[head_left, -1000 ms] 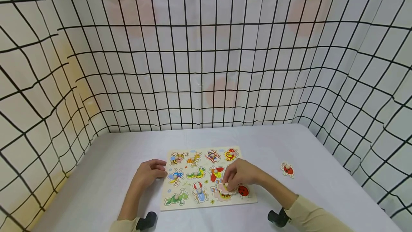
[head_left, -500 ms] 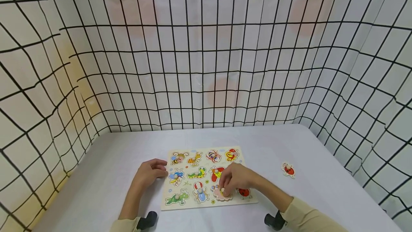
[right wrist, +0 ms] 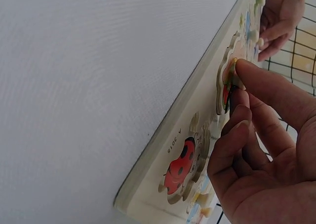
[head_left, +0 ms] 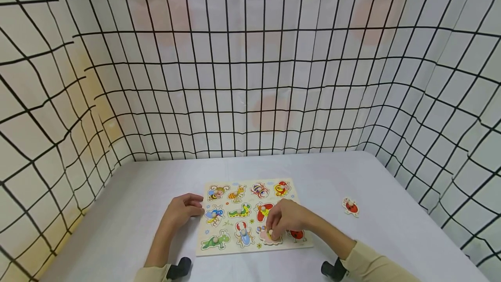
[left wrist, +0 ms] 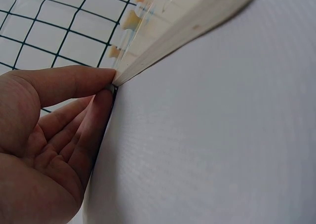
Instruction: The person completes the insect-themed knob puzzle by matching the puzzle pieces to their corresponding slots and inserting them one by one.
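A wooden knob puzzle board [head_left: 231,249] with several insect pieces lies on the white table. My right hand [head_left: 287,219] pinches the knob of a pink, scalloped puzzle piece [head_left: 274,241] over the board's front row. In the right wrist view, the edge of this pink piece [right wrist: 220,93] stands proud of the board, and the fingers partly cover its picture. Beside it is a ladybug recess [right wrist: 180,169] with a printed red ladybug. At the board's left edge, the fingertips of my left hand [head_left: 180,211] touch its side, with fingers fairly straight.
A loose ladybug piece [head_left: 350,206] with a knob lies on the table [head_left: 375,238] to the right of the board. White walls with a black grid [head_left: 246,77] enclose the back and sides. Each wrist carries a black camera mount.
My right hand has moved slightly left and brought the pink piece over the board's pink picture. Over the last half second it barely shifts. The left hand stays at the board's edge.
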A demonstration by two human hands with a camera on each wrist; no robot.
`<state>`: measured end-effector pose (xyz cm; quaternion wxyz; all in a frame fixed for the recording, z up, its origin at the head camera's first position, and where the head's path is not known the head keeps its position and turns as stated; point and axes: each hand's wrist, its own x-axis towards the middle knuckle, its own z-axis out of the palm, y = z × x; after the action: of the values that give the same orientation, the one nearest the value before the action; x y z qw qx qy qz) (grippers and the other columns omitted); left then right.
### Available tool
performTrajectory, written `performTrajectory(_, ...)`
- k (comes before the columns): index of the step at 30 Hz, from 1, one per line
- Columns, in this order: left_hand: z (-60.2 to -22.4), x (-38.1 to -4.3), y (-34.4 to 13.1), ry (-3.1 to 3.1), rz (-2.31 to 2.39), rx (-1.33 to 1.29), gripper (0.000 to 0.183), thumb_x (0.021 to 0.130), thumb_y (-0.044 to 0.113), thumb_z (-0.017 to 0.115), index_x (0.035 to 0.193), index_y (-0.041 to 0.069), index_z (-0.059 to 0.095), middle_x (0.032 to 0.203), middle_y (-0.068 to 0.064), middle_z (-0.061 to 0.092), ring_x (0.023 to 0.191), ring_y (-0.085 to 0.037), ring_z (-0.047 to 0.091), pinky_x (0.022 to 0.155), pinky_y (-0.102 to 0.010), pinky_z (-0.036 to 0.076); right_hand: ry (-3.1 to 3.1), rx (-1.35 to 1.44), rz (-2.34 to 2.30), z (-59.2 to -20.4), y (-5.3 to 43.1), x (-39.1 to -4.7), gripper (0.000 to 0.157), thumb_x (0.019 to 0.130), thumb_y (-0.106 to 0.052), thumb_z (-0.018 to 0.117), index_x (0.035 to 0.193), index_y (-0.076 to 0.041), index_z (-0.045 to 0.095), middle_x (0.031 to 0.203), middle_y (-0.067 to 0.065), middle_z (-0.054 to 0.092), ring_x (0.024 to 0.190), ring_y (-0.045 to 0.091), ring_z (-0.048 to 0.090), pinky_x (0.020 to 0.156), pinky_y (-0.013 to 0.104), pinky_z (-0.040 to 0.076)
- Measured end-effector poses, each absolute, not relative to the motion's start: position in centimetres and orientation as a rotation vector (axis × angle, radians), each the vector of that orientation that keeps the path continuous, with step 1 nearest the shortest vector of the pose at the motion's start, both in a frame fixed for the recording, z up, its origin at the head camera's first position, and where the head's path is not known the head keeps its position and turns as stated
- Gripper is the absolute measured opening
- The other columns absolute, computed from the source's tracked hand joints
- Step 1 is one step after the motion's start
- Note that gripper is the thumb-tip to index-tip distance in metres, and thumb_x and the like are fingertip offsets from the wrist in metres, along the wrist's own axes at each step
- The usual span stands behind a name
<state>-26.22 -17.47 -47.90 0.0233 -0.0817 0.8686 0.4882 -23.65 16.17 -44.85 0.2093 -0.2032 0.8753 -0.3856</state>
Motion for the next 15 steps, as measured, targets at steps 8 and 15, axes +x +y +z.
performTrajectory(8,-48.08,-26.39,-17.57,2.689,1.511,-0.234,0.035,0.082,0.008,0.079,0.115,0.003,0.071,0.090,-0.006,0.069,0.081,-0.019,0.059,0.069,-0.028,0.048,2.440,-0.571,-1.061,-45.15,16.28,-23.72,0.014,0.072,-0.008,0.087,0.079,-0.014,0.076,0.067,-0.002,0.068,0.064,0.011,0.057,0.061,0.026,0.043)
performTrajectory(15,-48.18,-26.46,-17.58,2.686,1.506,-0.236,0.034,0.082,0.007,0.079,0.115,0.004,0.071,0.091,-0.006,0.069,0.081,-0.020,0.059,0.069,-0.028,0.048,2.427,-0.562,-1.067,-45.25,16.37,-23.85,0.013,0.072,-0.007,0.086,0.079,-0.013,0.077,0.067,-0.002,0.068,0.064,0.010,0.057,0.061,0.026,0.043)
